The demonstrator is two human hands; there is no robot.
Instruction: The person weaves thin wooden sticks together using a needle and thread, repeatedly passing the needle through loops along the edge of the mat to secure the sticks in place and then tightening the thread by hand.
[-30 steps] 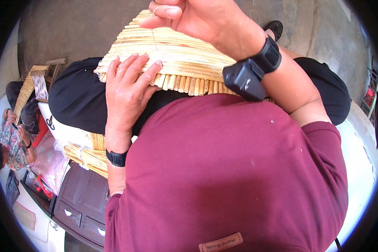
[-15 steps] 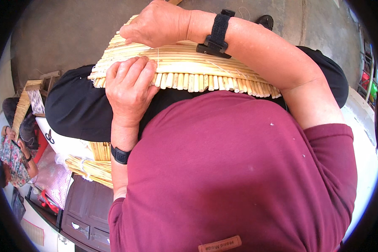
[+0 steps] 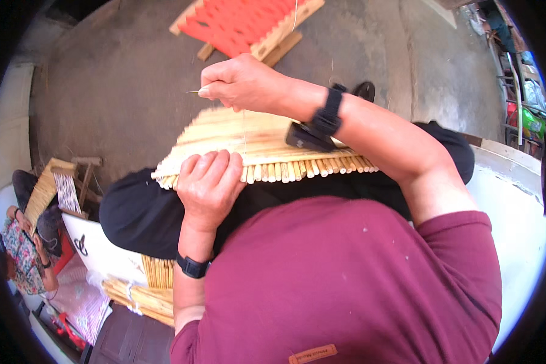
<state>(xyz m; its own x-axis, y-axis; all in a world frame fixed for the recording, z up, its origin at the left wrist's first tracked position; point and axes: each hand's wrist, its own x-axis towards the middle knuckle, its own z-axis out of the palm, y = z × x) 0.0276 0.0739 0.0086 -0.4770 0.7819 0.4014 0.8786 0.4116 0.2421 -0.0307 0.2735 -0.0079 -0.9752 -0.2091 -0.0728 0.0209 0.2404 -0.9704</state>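
A pale yellow mat of reed-like stalks (image 3: 209, 134), laid side by side, rests across my lap with its cut ends toward me. My left hand (image 3: 208, 188) is closed over its near edge, fingers on top and thumb hidden. Beyond the mat, my right hand (image 3: 242, 85) pinches a thin needle (image 3: 192, 92), whose tip points left. A fine white thread (image 3: 244, 136) runs up from the near edge, beside my left fingers, toward my right hand. A black wrist device (image 3: 309, 137) hangs from my right wrist over the mat.
On the floor ahead stands a wooden frame with red webbing (image 3: 224, 24). Stalk bundles (image 3: 141, 297) and scissors (image 3: 80, 244) lie at the left, near a dark cabinet (image 3: 124, 337). Another person (image 3: 27, 255) sits there with a similar mat. A cluttered rack (image 3: 522, 97) stands at right.
The whole view has shifted, so my hands and the mat sit lower and the red webbed frame shows. My right hand is a little farther from the mat, and its needle is now visible.
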